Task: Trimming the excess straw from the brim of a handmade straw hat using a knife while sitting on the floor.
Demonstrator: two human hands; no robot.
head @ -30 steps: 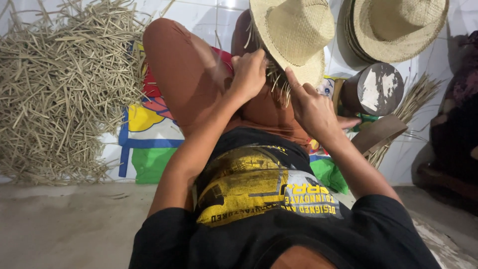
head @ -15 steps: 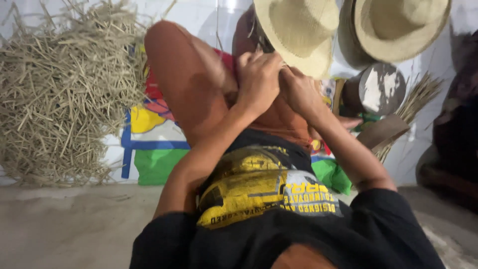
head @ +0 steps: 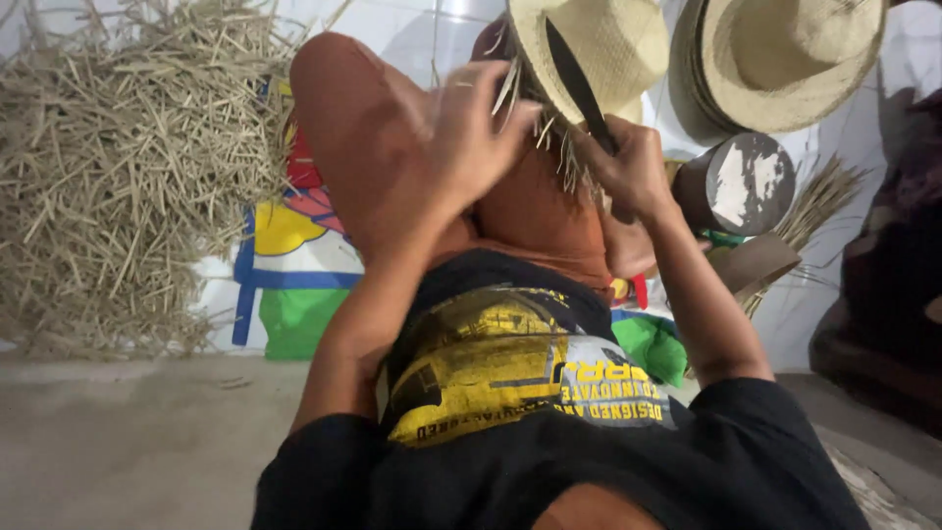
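A woven straw hat (head: 599,39) rests upside against my raised knees in orange shorts, with loose straw ends (head: 564,162) hanging from its edge. My left hand (head: 471,137) presses on the hat's edge, fingers spread over the straw ends. To the right of those ends, my right hand (head: 628,172) is closed on the handle of a dark knife (head: 574,83). Its blade points up and lies across the hat. The handle is hidden in my fist.
A big pile of dry straw (head: 118,167) lies at the left on a colourful mat (head: 285,285). More straw hats (head: 795,59) lean at the upper right above a round dark wooden block (head: 741,186). Grey concrete floor (head: 118,442) runs along the near left.
My hands, pressed together at the hat's edge before, have drawn apart. The knife blade now shows, raised across the hat.
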